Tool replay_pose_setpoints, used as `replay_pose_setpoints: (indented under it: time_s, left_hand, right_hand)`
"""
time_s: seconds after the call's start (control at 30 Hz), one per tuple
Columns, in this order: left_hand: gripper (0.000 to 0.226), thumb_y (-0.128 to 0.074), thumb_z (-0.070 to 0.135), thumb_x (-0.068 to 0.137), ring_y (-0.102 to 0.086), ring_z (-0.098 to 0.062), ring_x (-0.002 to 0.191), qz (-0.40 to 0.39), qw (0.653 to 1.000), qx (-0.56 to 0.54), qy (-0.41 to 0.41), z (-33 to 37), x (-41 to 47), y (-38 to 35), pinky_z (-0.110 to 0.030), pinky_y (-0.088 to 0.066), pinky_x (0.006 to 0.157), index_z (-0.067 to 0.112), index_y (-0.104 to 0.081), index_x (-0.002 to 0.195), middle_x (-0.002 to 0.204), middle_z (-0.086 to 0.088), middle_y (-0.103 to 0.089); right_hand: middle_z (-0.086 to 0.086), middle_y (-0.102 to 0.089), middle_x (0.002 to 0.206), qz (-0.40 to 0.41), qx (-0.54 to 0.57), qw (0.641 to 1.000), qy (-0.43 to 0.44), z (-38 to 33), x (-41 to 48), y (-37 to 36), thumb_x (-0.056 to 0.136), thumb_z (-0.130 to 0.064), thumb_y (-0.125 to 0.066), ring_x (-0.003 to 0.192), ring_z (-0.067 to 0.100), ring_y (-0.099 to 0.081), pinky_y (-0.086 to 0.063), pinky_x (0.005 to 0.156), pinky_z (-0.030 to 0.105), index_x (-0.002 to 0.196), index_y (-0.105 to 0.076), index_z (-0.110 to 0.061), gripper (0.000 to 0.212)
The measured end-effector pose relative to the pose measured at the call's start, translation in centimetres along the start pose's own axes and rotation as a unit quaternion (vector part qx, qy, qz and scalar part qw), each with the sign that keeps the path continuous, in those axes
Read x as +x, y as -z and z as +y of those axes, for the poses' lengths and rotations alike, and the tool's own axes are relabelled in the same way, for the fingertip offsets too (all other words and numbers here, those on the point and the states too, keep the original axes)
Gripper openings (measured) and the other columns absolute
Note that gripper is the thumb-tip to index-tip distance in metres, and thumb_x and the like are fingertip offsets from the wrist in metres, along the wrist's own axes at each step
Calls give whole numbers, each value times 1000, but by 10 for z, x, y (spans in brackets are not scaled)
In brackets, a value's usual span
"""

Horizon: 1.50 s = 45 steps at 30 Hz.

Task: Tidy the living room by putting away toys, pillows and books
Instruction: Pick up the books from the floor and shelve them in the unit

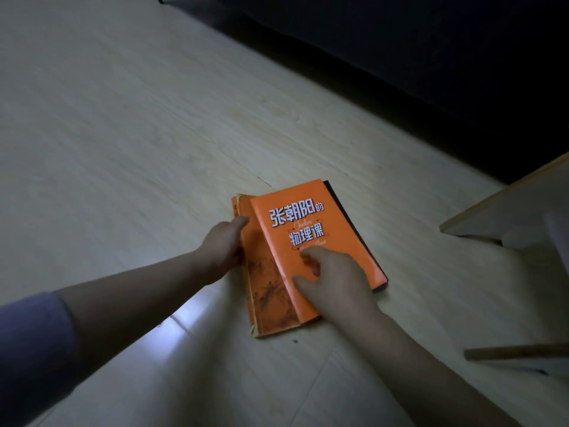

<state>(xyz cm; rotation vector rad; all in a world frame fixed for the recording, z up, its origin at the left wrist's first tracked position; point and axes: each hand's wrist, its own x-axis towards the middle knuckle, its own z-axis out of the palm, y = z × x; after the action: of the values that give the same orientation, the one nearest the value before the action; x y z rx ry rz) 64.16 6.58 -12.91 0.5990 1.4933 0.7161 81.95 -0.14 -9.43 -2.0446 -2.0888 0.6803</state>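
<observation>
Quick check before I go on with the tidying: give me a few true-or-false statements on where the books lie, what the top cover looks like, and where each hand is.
1. The books lie stacked on the wooden floor. True.
2. The top book has a blue cover. False: it is orange with a white title.
3. The right hand rests on the top book's cover. True.
4. The left hand lies flat on the floor, away from the books. False: it touches the left edge of the lower book.
5. The lower book is fully covered by the top one. False: its left strip, orange with a dark printed picture, shows.
</observation>
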Motion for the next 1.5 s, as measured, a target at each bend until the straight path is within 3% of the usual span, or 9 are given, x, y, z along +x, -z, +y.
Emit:
replay_pose_setpoints:
  time_s: [0.13, 0.3, 0.47, 0.6, 0.77, 0.9, 1.23, 1.33, 1.5]
  left_hand:
    - [45, -48, 39, 95, -56, -32, 107, 13, 1000, 8, -2, -2, -3, 0, -40, -46, 86, 6, -49, 126, 119, -16, -56]
    - [46, -46, 28, 98, -52, -45, 116, 10, 998, 52, -19, -7, -2, -1, -38, -53, 77, -2, -44, 134, 131, -30, -49]
    - [62, -59, 48, 81, -63, -32, 104, 13, 998, 49, -27, -16, -1, 5, -48, -51, 94, 8, -53, 127, 120, -14, -63]
    - [35, -56, 32, 94, -67, -32, 99, -15, 999, 24, -18, -15, -1, 6, -48, -51, 94, 6, -55, 117, 111, -13, -68]
    - [43, -61, 26, 90, -68, -33, 99, -52, 999, -3, 11, -14, 4, 13, -49, -51, 93, -1, -53, 123, 111, -16, -69]
    - [48, -70, 16, 81, -68, -34, 97, -73, 997, -2, 26, -12, 4, 14, -50, -50, 94, 0, -55, 124, 109, -15, -70]
    - [62, -78, 6, 70, -70, -29, 93, -64, 992, -14, -108, 0, -20, -3, -44, -57, 79, 10, -44, 122, 111, -10, -67]
    - [53, -74, 2, 75, -69, -26, 93, -75, 983, 15, -166, 15, -30, -16, -40, -58, 77, 13, -45, 118, 109, -7, -67]
    - [50, -76, 7, 76, -68, -13, 94, -54, 956, 55, -284, 29, -34, -25, -24, -58, 71, 22, -45, 113, 109, 4, -65]
  right_hand:
    - [4, -59, 128, 70, 32, 996, -45, 26, 26, 17, 90, -33, -59, 116, 22, -54, -43, 91, 30, 130, -54, -15, 44]
    - [12, -60, 114, 0, 102, 974, -200, 54, 58, 11, 91, -41, -56, 96, 29, -60, -50, 78, 36, 113, -56, -7, 41]
    - [10, -61, 105, 11, 119, 972, -200, 48, 56, -1, 86, -37, -57, 85, 26, -61, -45, 64, 30, 104, -59, -10, 32]
    - [9, -59, 104, -4, 123, 979, -165, 33, 42, -12, 84, -34, -59, 86, 24, -56, -42, 69, 28, 100, -61, -10, 28]
    - [8, -45, 117, 7, 145, 976, -165, 20, 30, -13, 86, -37, -59, 111, 24, -44, -34, 88, 27, 108, -59, -20, 27]
    - [5, -47, 116, -23, 237, 957, -168, 20, 30, -12, 87, -37, -60, 73, 4, -44, -31, 56, 15, 95, -52, -30, 13]
    - [2, -49, 141, -46, 439, 879, -181, 40, 56, 0, 75, -65, -65, 118, 22, -59, -48, 94, 33, 148, -26, -18, 95]
    - [-1, -70, 111, -18, 488, 862, -140, 47, 57, 10, 74, -61, -63, 93, 15, -71, -56, 85, 36, 124, -54, -22, 64]
    - [-10, -66, 106, 113, 503, 854, -65, 41, 52, 25, 82, -47, -60, 91, 7, -67, -57, 70, 20, 118, -50, -26, 42]
